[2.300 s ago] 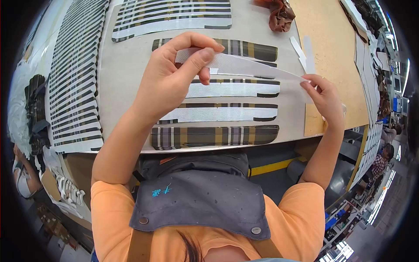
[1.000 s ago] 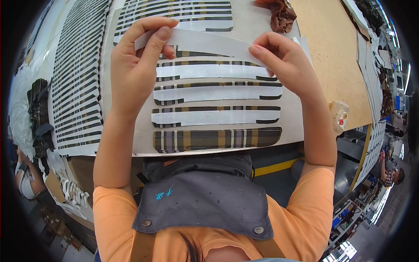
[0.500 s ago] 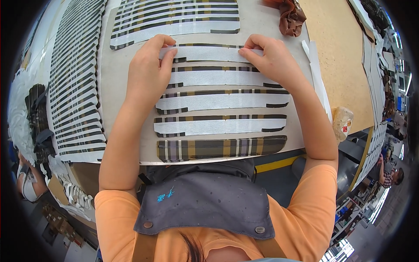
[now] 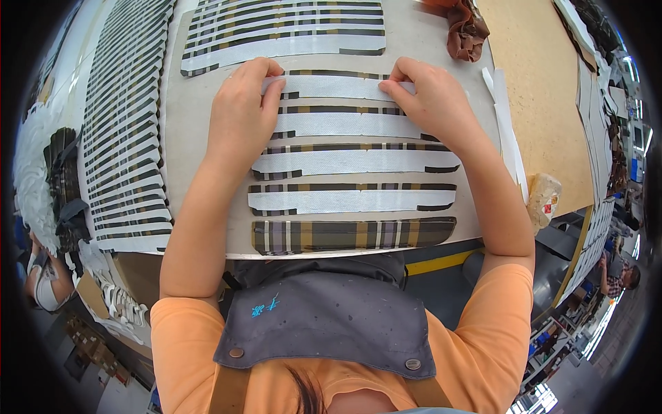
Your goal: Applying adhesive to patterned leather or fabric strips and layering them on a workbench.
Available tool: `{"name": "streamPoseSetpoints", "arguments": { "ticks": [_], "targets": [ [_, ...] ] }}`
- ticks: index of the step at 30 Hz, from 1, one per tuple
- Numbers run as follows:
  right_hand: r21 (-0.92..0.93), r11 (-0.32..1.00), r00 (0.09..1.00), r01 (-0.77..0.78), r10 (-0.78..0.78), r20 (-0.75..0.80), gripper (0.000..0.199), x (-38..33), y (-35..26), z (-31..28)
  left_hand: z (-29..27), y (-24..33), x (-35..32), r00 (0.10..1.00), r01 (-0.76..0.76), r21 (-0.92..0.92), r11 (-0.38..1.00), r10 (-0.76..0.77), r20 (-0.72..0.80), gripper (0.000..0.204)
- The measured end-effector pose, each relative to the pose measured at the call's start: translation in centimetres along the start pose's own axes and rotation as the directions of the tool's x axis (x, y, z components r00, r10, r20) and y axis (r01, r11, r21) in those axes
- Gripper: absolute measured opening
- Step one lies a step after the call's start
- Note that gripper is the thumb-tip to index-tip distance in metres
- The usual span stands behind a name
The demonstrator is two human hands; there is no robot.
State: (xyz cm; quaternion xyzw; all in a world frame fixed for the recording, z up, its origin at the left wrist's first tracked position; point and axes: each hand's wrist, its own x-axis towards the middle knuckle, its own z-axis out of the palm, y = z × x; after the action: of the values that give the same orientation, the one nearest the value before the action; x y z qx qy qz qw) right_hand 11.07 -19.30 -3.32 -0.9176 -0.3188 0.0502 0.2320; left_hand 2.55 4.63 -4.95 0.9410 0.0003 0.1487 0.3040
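Hands first: your left hand (image 4: 241, 114) lies palm down with its fingertips pressing the left end of a white interlining strip (image 4: 331, 86), and your right hand (image 4: 429, 100) presses the right end of the same strip with thumb and fingers bent; neither hand closes around it. This strip lies flat on a plaid fabric piece (image 4: 324, 72), toward the far edge of the grey board (image 4: 200, 124) on the bench. Nearer to you, three more plaid pieces already carry white strips, and the plaid piece (image 4: 352, 234) at the near edge of the board is bare. Beyond your hands a group of covered pieces (image 4: 283, 31) sits at the far edge. A long row of finished pieces (image 4: 124, 138) runs along the left side. A brown cloth (image 4: 465, 31) lies at the far right corner of the board.
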Motion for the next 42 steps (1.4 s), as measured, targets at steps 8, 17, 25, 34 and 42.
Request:
{"name": "streamPoseSetpoints", "arguments": {
  "ticks": [8,17,25,34,42],
  "targets": [
    [0.008,1.0,1.0,-0.013,0.013,0.01,0.022,0.1,-0.1,0.0,0.3,0.0,-0.2,0.999,-0.046,0.062,0.997,0.048,-0.023,0.012],
    [-0.065,0.997,0.999,0.034,-0.034,-0.005,0.019,0.0,0.2,0.2,0.4,2.7,-1.2,0.953,-0.299,0.258,0.919,0.3,0.036,0.024],
    [0.026,0.997,0.996,-0.078,0.079,-0.037,0.022,-1.3,0.6,-1.1,0.9,3.0,-2.0,0.915,-0.354,0.128,0.926,0.315,0.253,0.032],
    [0.31,0.915,0.948,-0.26,0.303,-0.101,0.017,-4.2,3.8,-1.4,0.8,2.9,-2.0,0.921,-0.31,0.094,0.946,0.275,0.276,0.034],
    [0.344,0.902,0.942,-0.261,0.315,-0.114,0.018,-4.2,3.9,-1.4,0.7,3.1,-1.9,0.917,-0.311,0.096,0.945,0.272,0.29,0.033]
  ]
}}
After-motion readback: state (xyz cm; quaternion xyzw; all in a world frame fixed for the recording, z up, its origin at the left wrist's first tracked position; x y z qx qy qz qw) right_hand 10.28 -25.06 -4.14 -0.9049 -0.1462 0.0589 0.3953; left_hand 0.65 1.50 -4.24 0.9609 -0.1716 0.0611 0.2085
